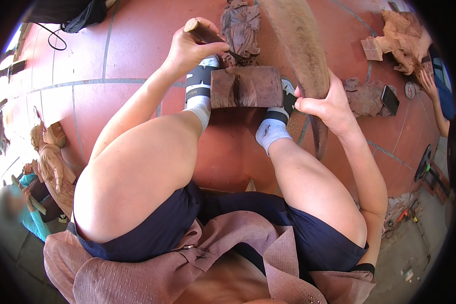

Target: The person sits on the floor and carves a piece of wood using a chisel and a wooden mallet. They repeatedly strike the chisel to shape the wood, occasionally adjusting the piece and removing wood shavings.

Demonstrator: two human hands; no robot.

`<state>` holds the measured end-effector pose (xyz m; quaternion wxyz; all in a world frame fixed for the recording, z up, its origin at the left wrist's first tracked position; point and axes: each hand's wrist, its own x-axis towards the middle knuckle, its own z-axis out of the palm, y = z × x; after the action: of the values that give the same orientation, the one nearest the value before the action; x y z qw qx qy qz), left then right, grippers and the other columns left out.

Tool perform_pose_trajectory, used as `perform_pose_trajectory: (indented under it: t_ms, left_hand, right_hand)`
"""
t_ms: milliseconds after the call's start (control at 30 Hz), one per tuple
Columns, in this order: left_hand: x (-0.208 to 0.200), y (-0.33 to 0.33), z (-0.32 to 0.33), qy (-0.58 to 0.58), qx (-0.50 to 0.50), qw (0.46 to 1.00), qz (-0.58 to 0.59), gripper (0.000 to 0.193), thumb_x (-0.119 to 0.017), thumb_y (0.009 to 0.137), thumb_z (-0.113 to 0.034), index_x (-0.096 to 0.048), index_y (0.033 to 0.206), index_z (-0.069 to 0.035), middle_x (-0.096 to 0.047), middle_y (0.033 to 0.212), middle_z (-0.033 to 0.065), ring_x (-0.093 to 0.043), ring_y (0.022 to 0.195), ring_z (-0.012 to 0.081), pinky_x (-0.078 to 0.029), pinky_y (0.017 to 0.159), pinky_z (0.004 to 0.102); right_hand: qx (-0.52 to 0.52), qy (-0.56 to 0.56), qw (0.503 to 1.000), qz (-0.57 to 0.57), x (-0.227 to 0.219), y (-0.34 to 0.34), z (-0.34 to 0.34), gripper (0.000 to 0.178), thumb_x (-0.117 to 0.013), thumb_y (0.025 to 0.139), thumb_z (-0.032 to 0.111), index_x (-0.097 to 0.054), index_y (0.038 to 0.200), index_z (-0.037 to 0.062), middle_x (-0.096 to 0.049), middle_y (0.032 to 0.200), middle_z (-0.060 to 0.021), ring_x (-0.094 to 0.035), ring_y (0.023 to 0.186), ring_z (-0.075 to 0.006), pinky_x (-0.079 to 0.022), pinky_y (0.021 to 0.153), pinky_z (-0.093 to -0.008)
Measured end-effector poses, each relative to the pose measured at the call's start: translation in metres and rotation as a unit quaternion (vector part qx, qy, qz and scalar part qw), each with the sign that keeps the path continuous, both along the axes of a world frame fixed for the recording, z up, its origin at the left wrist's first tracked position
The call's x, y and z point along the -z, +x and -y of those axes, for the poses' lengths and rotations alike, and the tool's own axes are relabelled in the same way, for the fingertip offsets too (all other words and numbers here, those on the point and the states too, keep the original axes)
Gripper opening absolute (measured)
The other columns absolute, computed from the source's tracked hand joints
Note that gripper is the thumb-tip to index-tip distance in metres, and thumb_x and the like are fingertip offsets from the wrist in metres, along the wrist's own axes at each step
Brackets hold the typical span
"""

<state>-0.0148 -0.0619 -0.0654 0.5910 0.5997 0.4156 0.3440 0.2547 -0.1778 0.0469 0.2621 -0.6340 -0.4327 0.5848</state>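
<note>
A carved brown wooden figure (240, 28) lies on the floor ahead of me, its square block base (258, 86) between my sandalled feet. My left hand (182, 53) grips a wood-handled chisel (203, 32), whose blade slants down to the carving just beyond the base. What the tip touches is too small to tell. In my right hand (334, 107) is a large, thick wooden mallet (300, 48), raised to the right of the figure. My fingers wrap its narrow handle, and its wide head points away from me.
Right of me lie a rough wood piece (359, 96), a dark phone (390, 100) and a round object (412, 90). Farther right, another person's hand (429, 83) rests by a carving (403, 43). Carved figures (55, 164) and a person in turquoise (33, 223) are at left.
</note>
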Motion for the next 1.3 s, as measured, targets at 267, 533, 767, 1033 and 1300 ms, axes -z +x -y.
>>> perform_pose_trajectory:
  t_ms: [267,533,767,1033,1300]
  left_hand:
    - [0.008,0.004,-0.004,0.004,0.034,0.999,-0.021,0.032,-0.079,0.075,0.001,-0.058,0.098,-0.004,-0.069,0.090,0.0073,-0.067,0.086,0.0126,-0.055,0.079,0.0257]
    - [-0.002,0.016,0.000,0.079,0.070,0.994,-0.043,0.029,-0.080,0.075,-0.002,-0.060,0.097,-0.005,-0.067,0.087,0.0028,-0.065,0.083,0.0099,-0.055,0.077,0.0249]
    - [-0.005,0.031,0.007,0.098,0.095,0.982,-0.127,0.035,-0.084,0.069,-0.011,-0.063,0.096,-0.002,-0.062,0.089,0.0066,-0.064,0.070,0.0160,-0.054,0.063,0.0277]
    - [0.009,0.027,-0.011,0.132,0.089,0.984,-0.083,0.035,-0.084,0.070,-0.015,-0.063,0.096,-0.004,-0.063,0.079,0.0024,-0.062,0.072,0.0094,-0.053,0.067,0.0264]
    - [0.005,0.023,-0.016,0.091,0.087,0.989,-0.078,0.034,-0.084,0.070,-0.016,-0.060,0.092,-0.007,-0.059,0.077,-0.0021,-0.059,0.072,0.0055,-0.051,0.067,0.0234]
  right_hand:
    - [-0.041,0.172,0.982,0.061,0.004,0.004,-0.009,0.069,-0.071,0.067,0.003,-0.049,0.131,0.0008,-0.061,0.108,-0.0064,-0.059,0.095,-0.0138,-0.049,0.085,-0.0302]
    - [-0.032,0.239,0.964,0.114,-0.025,-0.001,-0.031,0.070,-0.075,0.072,0.005,-0.048,0.136,0.0056,-0.061,0.110,-0.0033,-0.060,0.091,-0.0105,-0.051,0.083,-0.0274]
    - [-0.275,0.290,0.780,0.482,-0.037,0.010,-0.044,0.081,-0.071,0.062,0.003,-0.047,0.139,0.0122,-0.063,0.109,-0.0172,-0.063,0.095,-0.0316,-0.051,0.084,-0.0374]
    - [-0.142,0.358,0.835,0.392,-0.028,0.010,-0.039,0.083,-0.068,0.061,0.000,-0.046,0.139,0.0154,-0.061,0.095,-0.0140,-0.062,0.088,-0.0331,-0.051,0.077,-0.0394]
    - [-0.152,0.405,0.825,0.363,-0.045,0.001,-0.060,0.079,-0.066,0.065,0.000,-0.044,0.140,0.0150,-0.062,0.099,-0.0163,-0.062,0.095,-0.0357,-0.050,0.083,-0.0409]
